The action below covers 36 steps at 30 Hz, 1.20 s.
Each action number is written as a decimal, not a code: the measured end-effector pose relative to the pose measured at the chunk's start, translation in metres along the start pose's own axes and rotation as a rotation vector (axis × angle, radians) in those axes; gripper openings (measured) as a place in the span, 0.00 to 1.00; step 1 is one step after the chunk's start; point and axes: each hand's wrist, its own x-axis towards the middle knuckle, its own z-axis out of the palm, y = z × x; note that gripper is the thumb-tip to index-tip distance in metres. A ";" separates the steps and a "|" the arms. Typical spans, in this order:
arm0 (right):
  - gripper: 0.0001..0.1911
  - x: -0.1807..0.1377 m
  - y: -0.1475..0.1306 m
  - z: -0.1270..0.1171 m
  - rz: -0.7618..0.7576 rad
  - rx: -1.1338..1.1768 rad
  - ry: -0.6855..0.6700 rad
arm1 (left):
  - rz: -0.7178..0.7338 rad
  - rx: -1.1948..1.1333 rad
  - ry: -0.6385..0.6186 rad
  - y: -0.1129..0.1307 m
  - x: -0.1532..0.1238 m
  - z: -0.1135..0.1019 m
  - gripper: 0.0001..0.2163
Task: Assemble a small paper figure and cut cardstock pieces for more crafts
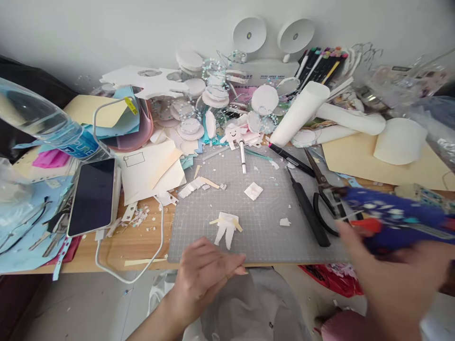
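My left hand (204,272) rests at the front edge of the grey cutting mat (263,232), fingers loosely curled and pressed together, nothing visible in them. Just beyond its fingertips lies a small cream paper cut-out figure (226,227). My right hand (391,279), blurred by motion, grips a blue patterned glue gun (391,213) with a red trigger, its nozzle pointing left above the black scissors (325,199).
A phone (93,196) on a white cable lies left of the mat. A water bottle (46,123) leans at far left. Black pens (307,208), white paper rolls (302,113), markers (320,64), paper discs and scraps crowd the back. Red bag below the table edge.
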 end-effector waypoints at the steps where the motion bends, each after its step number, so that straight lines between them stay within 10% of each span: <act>1: 0.33 -0.008 -0.006 0.007 0.011 -0.030 -0.057 | 0.007 0.060 0.005 0.001 0.002 0.001 0.08; 9: 0.17 -0.053 -0.014 0.037 -0.143 -0.240 -0.422 | -0.144 0.491 -0.149 0.000 -0.007 0.022 0.17; 16: 0.12 -0.063 -0.002 0.046 -0.214 -0.254 -0.208 | -0.117 0.569 -0.193 -0.009 -0.012 0.034 0.18; 36: 0.06 -0.062 -0.001 0.047 -0.663 -0.452 -0.159 | -0.031 0.465 -0.128 -0.015 -0.017 0.033 0.14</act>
